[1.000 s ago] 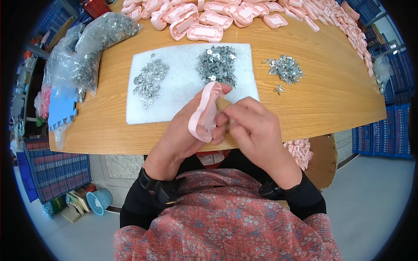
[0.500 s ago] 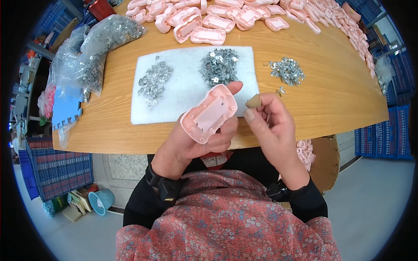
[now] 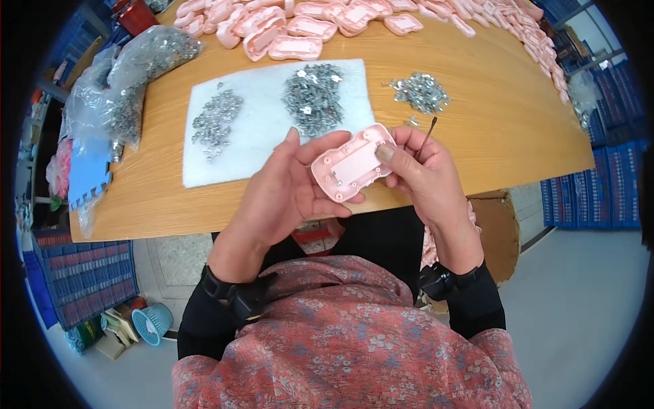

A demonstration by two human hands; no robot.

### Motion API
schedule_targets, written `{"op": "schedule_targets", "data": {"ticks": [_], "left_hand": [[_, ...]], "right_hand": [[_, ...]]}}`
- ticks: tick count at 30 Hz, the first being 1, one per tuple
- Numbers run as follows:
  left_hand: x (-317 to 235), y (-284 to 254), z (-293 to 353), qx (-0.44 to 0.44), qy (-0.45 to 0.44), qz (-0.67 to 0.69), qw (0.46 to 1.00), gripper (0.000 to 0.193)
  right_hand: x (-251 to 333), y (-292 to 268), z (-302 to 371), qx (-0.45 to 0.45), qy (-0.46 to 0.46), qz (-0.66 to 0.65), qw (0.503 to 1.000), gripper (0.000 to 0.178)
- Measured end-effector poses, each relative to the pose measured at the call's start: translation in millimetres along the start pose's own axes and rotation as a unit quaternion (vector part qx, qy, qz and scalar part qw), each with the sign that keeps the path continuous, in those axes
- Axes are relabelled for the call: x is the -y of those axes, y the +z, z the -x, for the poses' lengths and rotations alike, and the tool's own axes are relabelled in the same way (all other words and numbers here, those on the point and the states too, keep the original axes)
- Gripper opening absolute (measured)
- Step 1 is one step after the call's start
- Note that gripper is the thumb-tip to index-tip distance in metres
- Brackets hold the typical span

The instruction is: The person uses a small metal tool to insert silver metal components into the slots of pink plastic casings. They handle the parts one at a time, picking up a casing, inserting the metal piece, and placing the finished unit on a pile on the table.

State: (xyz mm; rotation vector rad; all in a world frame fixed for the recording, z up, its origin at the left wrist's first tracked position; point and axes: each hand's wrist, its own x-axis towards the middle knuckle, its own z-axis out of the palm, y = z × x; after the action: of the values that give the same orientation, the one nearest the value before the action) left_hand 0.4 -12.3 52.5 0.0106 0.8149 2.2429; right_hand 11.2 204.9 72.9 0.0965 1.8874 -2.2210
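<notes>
A pink plastic shell [image 3: 354,163], moulded with small posts and a rectangular recess, is tilted above the table's near edge. My right hand [image 3: 429,170] grips its right end, thumb inside the recess and the other fingers behind. From between those fingers sticks a thin dark rod-like tool [image 3: 428,136], its lower part hidden. My left hand [image 3: 289,180] lies open at the shell's left end, palm up with fingers spread; some fingertips pass behind the shell. A tiny metal piece [image 3: 339,183] shows in the shell's lower-left part.
On a white foam sheet [image 3: 262,143] lie two heaps of small metal pieces [image 3: 216,123]. Another metal heap [image 3: 420,93] sits right of it. Many pink shells [image 3: 296,48] cover the far side. Plastic bags of metal parts [image 3: 153,58] stand left; a cardboard box [image 3: 497,232] is below right.
The shell has passed from my left hand's grip to my right hand and turned. My left fingers have opened. The tool now points up from my right hand, and the brownish fingertip cover is hidden.
</notes>
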Motion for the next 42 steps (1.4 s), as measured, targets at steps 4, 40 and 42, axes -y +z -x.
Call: {"op": "schedule_targets", "data": {"ticks": [4,40,42], "left_hand": [[8.9,15.4,0.1,-0.057,0.008,-0.168,0.984,0.043],[43.7,32.8,0.1,-0.028,0.045,-0.3,0.952,0.05],[42.7,33.6,-0.5,-0.034,0.039,-0.293,0.955,0.051]], "right_hand": [[-3.2,-14.8,11.5,-0.047,0.012,0.028,0.998,0.026],[-18.9,-36.5,48.3,-0.079,0.01,-0.025,0.997,0.028],[-19.8,-37.1,47.4,-0.077,0.012,-0.027,0.997,0.027]]}}
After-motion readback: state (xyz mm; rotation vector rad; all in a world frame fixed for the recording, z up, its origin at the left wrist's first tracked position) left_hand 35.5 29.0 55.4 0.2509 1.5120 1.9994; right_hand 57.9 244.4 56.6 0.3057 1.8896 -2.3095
